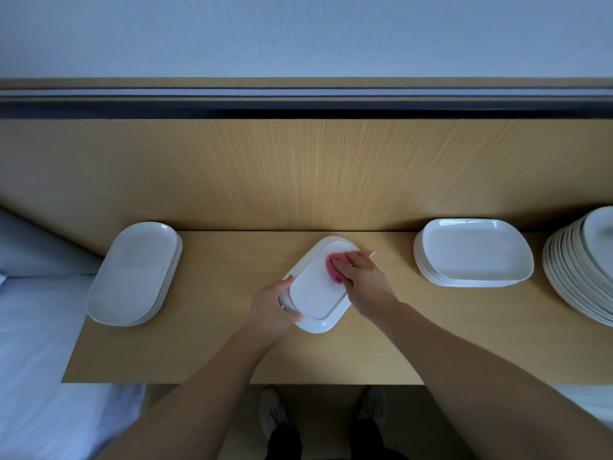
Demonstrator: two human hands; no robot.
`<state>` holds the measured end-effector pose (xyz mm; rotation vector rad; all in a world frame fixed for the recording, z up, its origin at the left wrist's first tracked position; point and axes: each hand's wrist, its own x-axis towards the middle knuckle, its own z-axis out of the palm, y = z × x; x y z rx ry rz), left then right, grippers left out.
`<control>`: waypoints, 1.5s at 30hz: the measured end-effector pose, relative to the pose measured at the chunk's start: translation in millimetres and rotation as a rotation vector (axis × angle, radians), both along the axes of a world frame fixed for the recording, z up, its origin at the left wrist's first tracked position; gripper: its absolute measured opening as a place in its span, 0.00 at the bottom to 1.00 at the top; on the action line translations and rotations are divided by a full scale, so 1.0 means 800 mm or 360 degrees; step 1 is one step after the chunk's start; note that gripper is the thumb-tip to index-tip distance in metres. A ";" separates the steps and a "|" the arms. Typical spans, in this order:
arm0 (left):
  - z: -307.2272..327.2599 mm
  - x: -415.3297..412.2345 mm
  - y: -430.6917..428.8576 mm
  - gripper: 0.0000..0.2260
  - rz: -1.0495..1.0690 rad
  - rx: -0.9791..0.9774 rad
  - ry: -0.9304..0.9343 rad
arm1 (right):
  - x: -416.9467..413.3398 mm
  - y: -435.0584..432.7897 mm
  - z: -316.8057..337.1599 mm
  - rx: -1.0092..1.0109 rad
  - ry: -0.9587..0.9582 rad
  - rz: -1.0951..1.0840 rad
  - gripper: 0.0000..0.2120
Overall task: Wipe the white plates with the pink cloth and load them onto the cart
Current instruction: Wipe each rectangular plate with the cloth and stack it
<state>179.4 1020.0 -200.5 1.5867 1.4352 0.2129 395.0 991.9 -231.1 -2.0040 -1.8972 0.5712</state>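
L hand point(272, 305) grips the plate point(318, 293) at its near edge, thumb on top (prob. to stop skidding). R hand point(360, 277), fingers curled, presses the pink cloth point(333, 265) onto it.

you see a light brown wooden table point(199, 353), a tall wooden wall panel point(298, 174) behind it, soft white bedding point(36, 327) left.
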 end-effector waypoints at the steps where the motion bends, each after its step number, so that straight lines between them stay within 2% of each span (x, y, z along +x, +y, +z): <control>1: 0.000 0.001 -0.001 0.35 0.0015 -0.0009 -0.0008 | -0.003 -0.010 -0.002 0.0019 0.0004 0.0011 0.18; 7: -0.006 0.005 -0.004 0.35 0.0165 -0.0113 -0.0122 | -0.034 -0.069 -0.001 0.0246 -0.0044 0.0215 0.18; 12: -0.004 0.004 -0.008 0.34 0.0124 -0.0120 -0.0110 | -0.041 -0.080 0.005 0.0214 0.0029 0.0301 0.17; 17: 0.015 0.004 -0.011 0.28 0.0121 -0.0128 -0.0284 | -0.011 -0.075 0.023 0.0266 0.0161 0.0166 0.17; 22: 0.041 0.010 -0.010 0.22 0.0203 -0.0084 -0.0322 | 0.006 -0.062 0.060 0.0405 0.0224 0.0149 0.15; 25: 0.061 0.017 -0.014 0.14 0.0234 -0.0116 -0.0354 | 0.009 -0.058 0.085 0.0447 0.0311 0.0124 0.13; 29: 0.095 0.031 -0.023 0.07 0.0077 0.0090 -0.0277 | 0.015 -0.052 0.115 0.0597 0.0326 0.0222 0.13; 32: 0.120 0.027 -0.028 0.05 0.0094 0.0316 -0.0138 | 0.016 -0.041 0.131 0.0704 0.0340 0.0290 0.13; 37: 0.136 -0.022 -0.031 0.09 0.0114 0.0564 0.0130 | -0.001 -0.022 0.154 0.0771 0.0412 0.0416 0.13; 45: 0.134 -0.116 -0.043 0.14 0.0299 0.0939 0.0508 | -0.063 0.009 0.151 0.0686 0.0463 0.0646 0.16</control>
